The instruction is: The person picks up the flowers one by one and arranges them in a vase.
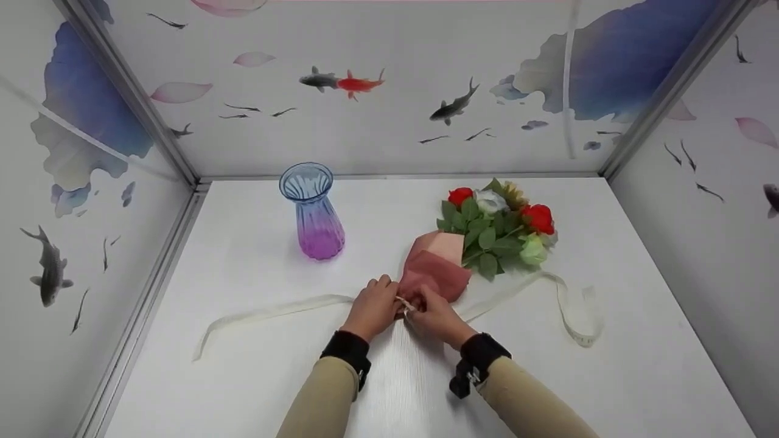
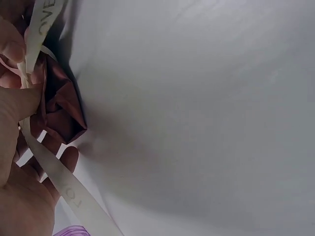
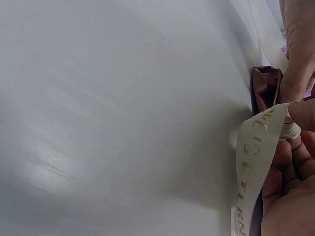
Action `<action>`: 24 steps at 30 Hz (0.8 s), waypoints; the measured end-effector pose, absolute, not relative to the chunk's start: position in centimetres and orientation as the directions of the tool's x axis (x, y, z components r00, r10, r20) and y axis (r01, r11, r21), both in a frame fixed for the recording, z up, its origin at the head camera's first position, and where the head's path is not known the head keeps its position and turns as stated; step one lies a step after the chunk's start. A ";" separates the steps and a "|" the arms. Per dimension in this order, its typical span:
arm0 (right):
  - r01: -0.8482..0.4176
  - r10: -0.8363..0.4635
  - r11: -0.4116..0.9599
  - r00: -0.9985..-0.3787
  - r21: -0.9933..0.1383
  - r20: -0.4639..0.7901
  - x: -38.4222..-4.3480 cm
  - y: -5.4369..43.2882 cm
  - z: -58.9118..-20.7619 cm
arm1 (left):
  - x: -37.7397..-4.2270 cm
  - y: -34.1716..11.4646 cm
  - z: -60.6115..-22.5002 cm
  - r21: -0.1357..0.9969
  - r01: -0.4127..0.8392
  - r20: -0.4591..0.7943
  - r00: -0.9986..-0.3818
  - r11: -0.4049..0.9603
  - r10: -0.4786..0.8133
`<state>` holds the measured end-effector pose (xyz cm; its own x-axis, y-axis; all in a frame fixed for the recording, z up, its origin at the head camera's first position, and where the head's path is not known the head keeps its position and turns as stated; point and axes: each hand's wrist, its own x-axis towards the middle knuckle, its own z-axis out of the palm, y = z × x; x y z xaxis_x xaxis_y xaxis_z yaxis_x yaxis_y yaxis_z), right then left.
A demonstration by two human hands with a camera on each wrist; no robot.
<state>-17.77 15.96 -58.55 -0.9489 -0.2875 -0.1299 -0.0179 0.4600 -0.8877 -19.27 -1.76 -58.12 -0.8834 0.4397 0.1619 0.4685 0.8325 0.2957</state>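
Note:
A bouquet of artificial flowers (image 1: 487, 228) lies on its side, its lower end wrapped in dark pink paper (image 1: 435, 274). A cream ribbon (image 3: 253, 162) with gold lettering passes round the gathered end of the wrap, and its tails run out to both sides over the table. My left hand (image 1: 375, 308) grips the gathered paper, its thumb pressing on the ribbon. With thumb and fingers my right hand (image 1: 439, 316) pinches the ribbon at the tie, close beside the left. The hands partly hide the crossing of the ribbon.
A blue and purple glass vase (image 1: 313, 213) stands upright at the back left of the white table (image 1: 255, 377). Printed panels (image 1: 389, 134) with fish and petals enclose the back and both sides.

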 end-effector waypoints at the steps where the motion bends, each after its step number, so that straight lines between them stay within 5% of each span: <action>1: -0.007 -0.274 0.464 -0.952 -0.886 -0.137 -17.7 15.9 -58.6 | -19.3 -1.8 -58.2 0.289 0.465 0.157 -0.885 0.837 0.438; 7: 0.091 -0.210 0.412 -0.959 -0.907 -0.192 -17.6 16.1 -58.6 | -19.2 -1.8 -58.2 0.274 0.455 0.139 -0.890 0.847 0.433; 18: 0.032 -0.207 0.496 -0.966 -0.868 -0.154 -17.9 17.7 -58.3 | -19.0 -1.7 -58.1 0.282 0.443 0.153 -0.896 0.851 0.416; 24: 0.074 -0.100 0.522 -0.984 -0.850 -0.147 -18.1 18.3 -58.0 | -19.0 -1.8 -58.2 0.275 0.423 0.129 -0.906 0.863 0.403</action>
